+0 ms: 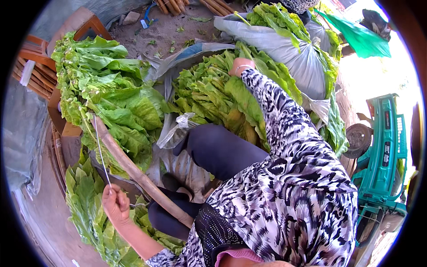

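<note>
My left hand [116,204] is closed on a thin white string [101,149], which runs taut up to the far end of a wooden pole [133,171]. The pole slants across my left side, its near end by my lap. Large green leaves [120,95] hang in a thick bunch around its far end. My right arm stretches forward, and my right hand [242,66], with a bracelet at the wrist, touches the top of a heap of green leaves [209,86]. The fingers of that hand are mostly hidden among the leaves. Beneath the heap lies a pale plastic sheet [178,133].
More leaves [86,200] lie on the ground at the lower left. A pale sack [284,46] with leaves stands at the far right, near a green cloth [356,33]. An orange-brown chair [91,26] and sticks [35,80] are at left. A green vehicle [382,147] stands at right.
</note>
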{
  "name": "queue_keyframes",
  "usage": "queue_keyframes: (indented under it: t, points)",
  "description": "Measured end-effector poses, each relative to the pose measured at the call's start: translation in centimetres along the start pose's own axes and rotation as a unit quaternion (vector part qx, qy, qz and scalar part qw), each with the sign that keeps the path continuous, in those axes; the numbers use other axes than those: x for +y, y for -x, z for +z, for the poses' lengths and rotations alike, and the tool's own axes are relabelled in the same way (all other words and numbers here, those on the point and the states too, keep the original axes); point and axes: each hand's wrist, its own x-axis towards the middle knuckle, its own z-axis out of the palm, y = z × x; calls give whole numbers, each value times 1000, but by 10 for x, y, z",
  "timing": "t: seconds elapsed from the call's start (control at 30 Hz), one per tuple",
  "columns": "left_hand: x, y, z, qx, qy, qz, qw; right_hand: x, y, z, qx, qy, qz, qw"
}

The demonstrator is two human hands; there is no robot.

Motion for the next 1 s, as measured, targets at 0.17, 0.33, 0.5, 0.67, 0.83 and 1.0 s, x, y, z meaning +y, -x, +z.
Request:
queue_keyframes:
  t: [0.17,0.33,0.5,0.67,0.83,1.0]
  points:
    - [-23,-13,63,25,11,-24,999,39,-17,-15,125,-144,-19,981]
    - [-41,-18,100,68,-39,-46,996,66,-52,-27,130,-137,61,980]
    - [-47,-22,118,102,-65,-48,991,51,-72,-3,17,-126,13,992]
    - [-44,-28,133,77,-74,-37,994,34,-19,-28,108,-353,-235,899]
    - [-35,-51,168,4,-141,5,990,-25,129,-70,-64,-450,-538,710]
    - [-25,-55,188,-35,-6,129,991,-97,238,-84,-40,-131,-635,760]
